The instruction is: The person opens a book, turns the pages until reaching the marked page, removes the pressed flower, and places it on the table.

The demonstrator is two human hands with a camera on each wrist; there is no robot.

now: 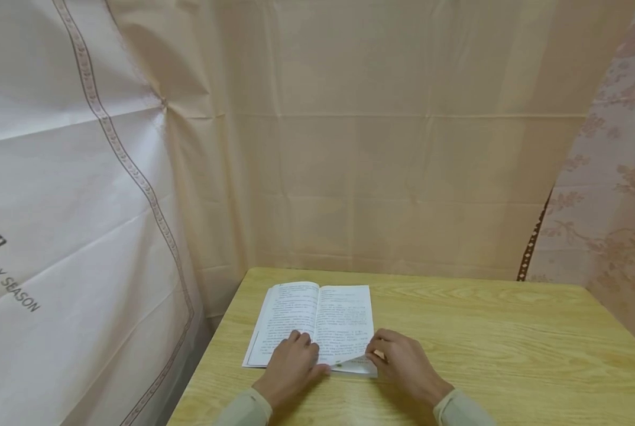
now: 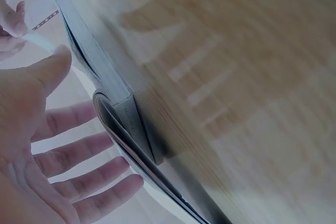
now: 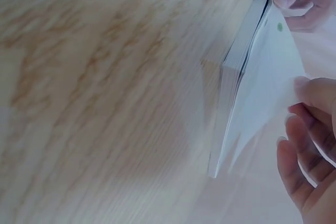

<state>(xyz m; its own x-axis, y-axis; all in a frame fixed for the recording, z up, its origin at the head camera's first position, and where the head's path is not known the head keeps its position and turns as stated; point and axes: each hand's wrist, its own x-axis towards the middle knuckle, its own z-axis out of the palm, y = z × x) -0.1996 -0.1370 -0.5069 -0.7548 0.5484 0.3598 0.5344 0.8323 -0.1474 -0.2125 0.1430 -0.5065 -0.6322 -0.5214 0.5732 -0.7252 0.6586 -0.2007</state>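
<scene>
An open book (image 1: 291, 307) with printed text lies on the wooden table. My left hand (image 1: 294, 362) rests over the lower part of its left page, fingers extended and thumb near the bottom of the spine fold. The lower outer corner of the right-hand page (image 3: 270, 72) is raised from the pages beneath. My right hand (image 1: 402, 362) pinches that corner between thumb and index finger; its other fingers are loosely bent. The left wrist view shows the book's page block (image 2: 97, 51) edge-on, beside the spread fingers of the left hand.
The wooden table (image 1: 488, 337) extends to the right of the book. A beige cloth (image 1: 381, 165) hangs behind it, a white cloth with lettering (image 1: 73, 236) on the left, and a floral cloth (image 1: 615, 195) on the right.
</scene>
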